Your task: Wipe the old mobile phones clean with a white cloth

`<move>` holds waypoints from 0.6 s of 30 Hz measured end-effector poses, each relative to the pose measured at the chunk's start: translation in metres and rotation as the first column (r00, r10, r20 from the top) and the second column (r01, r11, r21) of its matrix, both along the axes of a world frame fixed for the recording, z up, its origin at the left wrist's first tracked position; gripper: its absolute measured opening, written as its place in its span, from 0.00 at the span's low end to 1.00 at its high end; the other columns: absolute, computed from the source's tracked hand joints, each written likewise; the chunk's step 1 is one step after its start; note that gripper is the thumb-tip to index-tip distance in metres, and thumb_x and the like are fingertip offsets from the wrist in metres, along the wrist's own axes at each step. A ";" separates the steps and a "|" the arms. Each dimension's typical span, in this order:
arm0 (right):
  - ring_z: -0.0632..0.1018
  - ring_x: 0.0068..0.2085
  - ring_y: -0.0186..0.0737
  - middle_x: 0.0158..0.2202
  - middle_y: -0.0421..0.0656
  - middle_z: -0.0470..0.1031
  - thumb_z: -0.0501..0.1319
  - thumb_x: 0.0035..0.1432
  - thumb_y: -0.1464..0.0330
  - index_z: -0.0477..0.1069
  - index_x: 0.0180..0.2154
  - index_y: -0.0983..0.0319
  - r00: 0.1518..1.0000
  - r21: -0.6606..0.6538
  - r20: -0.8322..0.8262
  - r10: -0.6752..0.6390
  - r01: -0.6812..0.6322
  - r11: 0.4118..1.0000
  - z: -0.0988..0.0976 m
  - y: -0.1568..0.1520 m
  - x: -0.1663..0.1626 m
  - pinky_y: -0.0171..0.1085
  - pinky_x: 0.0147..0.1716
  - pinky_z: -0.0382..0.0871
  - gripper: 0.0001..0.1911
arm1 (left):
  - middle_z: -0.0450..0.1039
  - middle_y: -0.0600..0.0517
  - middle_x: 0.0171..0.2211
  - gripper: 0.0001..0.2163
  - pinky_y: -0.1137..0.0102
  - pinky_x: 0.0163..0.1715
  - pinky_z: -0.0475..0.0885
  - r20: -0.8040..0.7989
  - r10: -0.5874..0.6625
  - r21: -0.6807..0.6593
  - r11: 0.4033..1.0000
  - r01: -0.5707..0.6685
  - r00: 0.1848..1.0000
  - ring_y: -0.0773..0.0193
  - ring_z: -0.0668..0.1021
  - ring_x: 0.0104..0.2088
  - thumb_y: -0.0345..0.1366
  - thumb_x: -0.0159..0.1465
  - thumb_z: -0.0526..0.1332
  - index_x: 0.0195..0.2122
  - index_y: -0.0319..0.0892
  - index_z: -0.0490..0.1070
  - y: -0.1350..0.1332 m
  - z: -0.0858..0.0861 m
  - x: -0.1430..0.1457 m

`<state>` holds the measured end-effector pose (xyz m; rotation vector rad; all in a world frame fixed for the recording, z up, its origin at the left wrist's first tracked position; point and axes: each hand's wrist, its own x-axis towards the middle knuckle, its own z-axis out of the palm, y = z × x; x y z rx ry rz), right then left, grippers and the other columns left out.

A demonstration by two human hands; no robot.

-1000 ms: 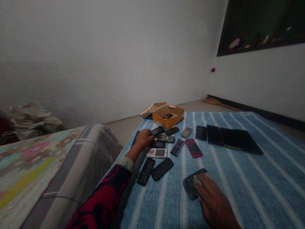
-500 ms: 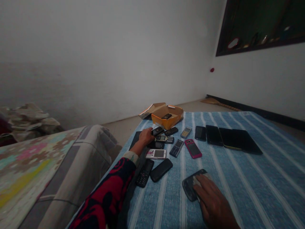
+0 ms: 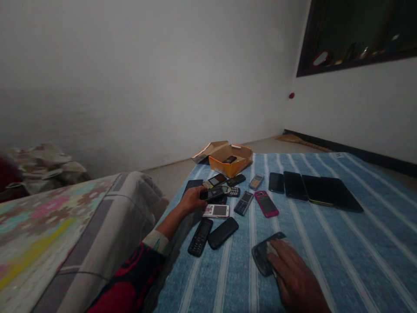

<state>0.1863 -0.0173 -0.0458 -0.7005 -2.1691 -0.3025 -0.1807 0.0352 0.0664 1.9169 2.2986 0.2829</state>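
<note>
My left hand [image 3: 191, 200] reaches out over a cluster of old mobile phones and is closed on a dark phone [image 3: 213, 194], lifted just above the others. A brownish phone [image 3: 215, 180] lies right behind it. My right hand [image 3: 295, 278] lies flat near the bottom edge, its fingers pressing a grey cloth [image 3: 271, 248] onto a dark smartphone [image 3: 262, 256]. A white phone [image 3: 216, 211], a black keypad phone [image 3: 200, 236] and a black bar phone [image 3: 223, 226] lie between the hands.
All rests on a blue striped mat [image 3: 342, 243]. An orange cardboard box [image 3: 230, 164] with a phone inside stands at the mat's far edge. A pink phone [image 3: 266, 204] and a row of dark smartphones [image 3: 314, 188] lie to the right. A patterned mattress [image 3: 65, 234] borders the left.
My left hand has set down the phone it held earlier, drawn back toward me and picked up another dark phone from the pile. My right hand stays on the cloth and smartphone.
</note>
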 end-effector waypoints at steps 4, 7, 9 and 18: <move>0.78 0.50 0.47 0.48 0.51 0.78 0.51 0.51 0.80 0.74 0.41 0.62 0.997 0.036 0.064 0.042 -0.044 0.998 -0.002 0.004 0.004 0.42 0.47 0.73 0.20 | 0.80 0.52 0.41 0.22 0.71 0.42 0.71 0.003 -0.007 0.013 1.000 0.007 1.000 0.56 0.80 0.43 0.29 0.49 0.64 0.48 0.42 0.75 -0.002 -0.002 0.003; 0.78 0.50 0.48 0.48 0.51 0.77 0.51 0.50 0.80 0.74 0.42 0.62 0.993 0.040 0.103 0.060 -0.064 0.997 -0.004 0.008 0.008 0.42 0.47 0.74 0.20 | 0.80 0.50 0.44 0.24 0.70 0.44 0.71 -0.017 0.024 0.040 0.999 -0.023 1.000 0.54 0.79 0.46 0.29 0.50 0.64 0.50 0.42 0.74 0.000 -0.002 0.003; 0.77 0.51 0.48 0.49 0.51 0.77 0.52 0.50 0.79 0.73 0.42 0.62 0.992 0.032 0.115 0.058 -0.062 0.998 -0.005 0.009 0.008 0.42 0.48 0.74 0.20 | 0.79 0.50 0.45 0.23 0.69 0.45 0.70 -0.036 0.057 0.062 0.997 -0.054 0.998 0.53 0.79 0.47 0.30 0.51 0.64 0.51 0.43 0.74 0.004 -0.002 0.002; 0.79 0.48 0.47 0.46 0.50 0.79 0.50 0.49 0.81 0.73 0.40 0.61 0.998 0.047 0.056 0.032 -0.035 0.998 0.002 0.004 0.002 0.42 0.46 0.74 0.20 | 0.80 0.47 0.44 0.19 0.70 0.43 0.70 -0.084 0.215 0.105 0.973 -0.206 0.973 0.54 0.79 0.47 0.30 0.54 0.64 0.48 0.42 0.74 0.047 -0.001 -0.004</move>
